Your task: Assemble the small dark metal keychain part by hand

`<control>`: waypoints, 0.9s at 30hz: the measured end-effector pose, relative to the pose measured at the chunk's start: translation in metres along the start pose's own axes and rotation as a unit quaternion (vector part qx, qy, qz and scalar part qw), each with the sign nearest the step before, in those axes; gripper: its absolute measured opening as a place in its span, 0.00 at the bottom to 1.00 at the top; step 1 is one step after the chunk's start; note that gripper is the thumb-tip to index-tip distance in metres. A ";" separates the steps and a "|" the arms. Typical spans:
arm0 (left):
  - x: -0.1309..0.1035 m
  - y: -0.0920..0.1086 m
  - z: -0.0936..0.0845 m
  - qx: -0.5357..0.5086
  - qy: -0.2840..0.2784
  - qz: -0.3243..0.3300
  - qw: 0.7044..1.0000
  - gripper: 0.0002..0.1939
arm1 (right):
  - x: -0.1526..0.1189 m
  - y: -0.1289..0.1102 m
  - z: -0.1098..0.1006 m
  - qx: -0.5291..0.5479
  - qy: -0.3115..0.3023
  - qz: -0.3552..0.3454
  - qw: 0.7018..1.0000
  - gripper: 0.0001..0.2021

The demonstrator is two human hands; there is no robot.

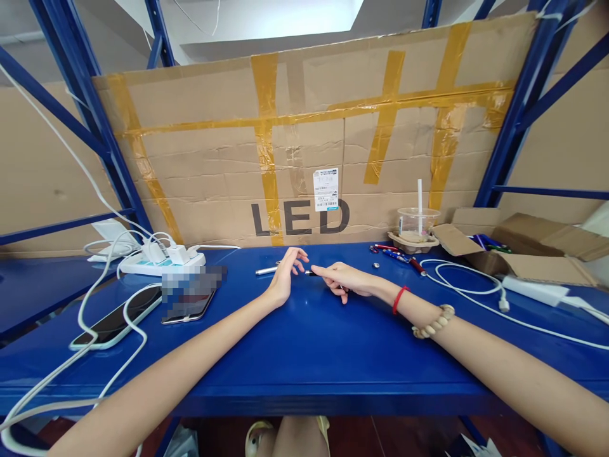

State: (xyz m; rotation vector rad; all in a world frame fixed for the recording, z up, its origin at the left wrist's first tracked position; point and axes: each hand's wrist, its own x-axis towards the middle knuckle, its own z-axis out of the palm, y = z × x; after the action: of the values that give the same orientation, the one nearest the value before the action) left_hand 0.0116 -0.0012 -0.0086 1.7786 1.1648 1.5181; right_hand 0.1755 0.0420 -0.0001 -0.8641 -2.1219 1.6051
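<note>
My left hand (285,273) rests on its edge on the blue table, fingers apart and curved to the right, with nothing visible between them. Just behind it to the left lies a silver pen-like tube (266,271), partly hidden by the hand. My right hand (343,279), at the middle of the table, has thumb and forefinger closed on a small black-tipped piece (310,273) that points left toward my left hand. The rest of that piece is hidden by the fingers. A small round silver part (375,265) sits beyond my right wrist.
Two phones (118,317) (190,301) and a power strip (164,261) with white cables lie left. At the back right are several pens (397,256), a cup (419,222) in a carton holder, an open cardboard box (528,266) and a white cable (457,289).
</note>
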 end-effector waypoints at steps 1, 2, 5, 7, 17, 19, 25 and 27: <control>0.000 0.000 0.000 0.004 -0.002 0.001 1.000 0.17 | 0.000 0.000 0.000 0.003 0.000 0.003 1.000 0.27; 0.000 0.000 0.000 0.006 -0.003 0.002 1.000 0.17 | 0.001 0.000 0.000 0.006 0.000 0.006 1.000 0.27; -0.001 0.000 0.000 0.009 -0.003 -0.002 1.000 0.17 | 0.001 0.000 0.000 0.011 -0.001 0.002 1.000 0.27; -0.001 0.000 0.000 0.014 -0.005 -0.001 1.000 0.17 | 0.000 -0.001 0.001 0.011 -0.003 -0.001 1.000 0.27; -0.007 0.007 0.000 0.032 -0.034 0.025 0.999 0.16 | -0.002 -0.004 0.003 0.014 -0.011 -0.003 1.000 0.27; -0.007 0.007 0.000 0.036 -0.034 0.027 0.998 0.16 | -0.002 -0.004 0.003 0.012 -0.007 -0.005 1.000 0.27; -0.006 0.004 0.000 0.036 -0.034 0.020 0.999 0.16 | -0.002 -0.004 0.005 0.014 0.007 0.004 1.000 0.27; -0.005 0.003 0.000 0.030 -0.036 0.020 0.999 0.16 | -0.002 -0.004 0.005 0.015 0.009 0.000 1.000 0.27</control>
State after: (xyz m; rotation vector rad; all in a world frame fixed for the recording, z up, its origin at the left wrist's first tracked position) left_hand 0.0122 -0.0073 -0.0090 1.8916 1.1563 1.4425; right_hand 0.1732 0.0363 0.0023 -0.8675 -2.0805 1.6176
